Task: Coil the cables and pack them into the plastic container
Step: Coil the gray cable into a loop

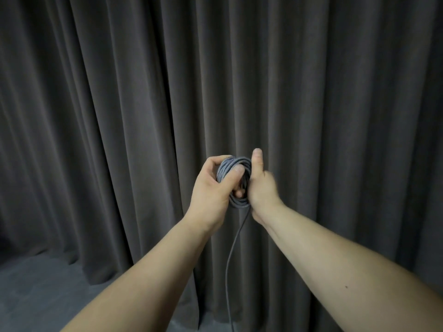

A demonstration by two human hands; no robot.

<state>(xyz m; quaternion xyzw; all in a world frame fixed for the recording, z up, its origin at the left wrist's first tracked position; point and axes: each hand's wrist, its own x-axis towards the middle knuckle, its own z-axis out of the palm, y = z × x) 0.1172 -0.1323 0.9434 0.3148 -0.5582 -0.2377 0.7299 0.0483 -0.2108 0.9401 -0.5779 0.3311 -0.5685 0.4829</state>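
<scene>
Head view. Coiled cable (236, 180) held up in the air between both hands, in front of a dark grey curtain (119, 104). Left hand (213, 185) gripping the left side of the coil: fingers (224, 158) curled over the top of the loops, thumb pressed on the front of the bundle, one fingertip visible through the middle hole. Right hand (262, 190) closed against the right side of the coil, thumb pointing straight up beside the loops; its other fingers hidden behind the hand and slightly blurred, so cannot tell exactly how they hold the strands, only that they seem wrapped round them.

Cable braided, grey with small light flecks, wound in several round loops lying tightly together. Free end (231, 257) hanging down from the bottom of the coil, thin and gently curved, leaving the picture at the lower edge between the forearms.

Both forearms bare, stretched forward and upward, wrists close to each other. Curtain of thick matte cloth with deep vertical folds, reaching down to a grey floor (36, 283) at the lower left.
</scene>
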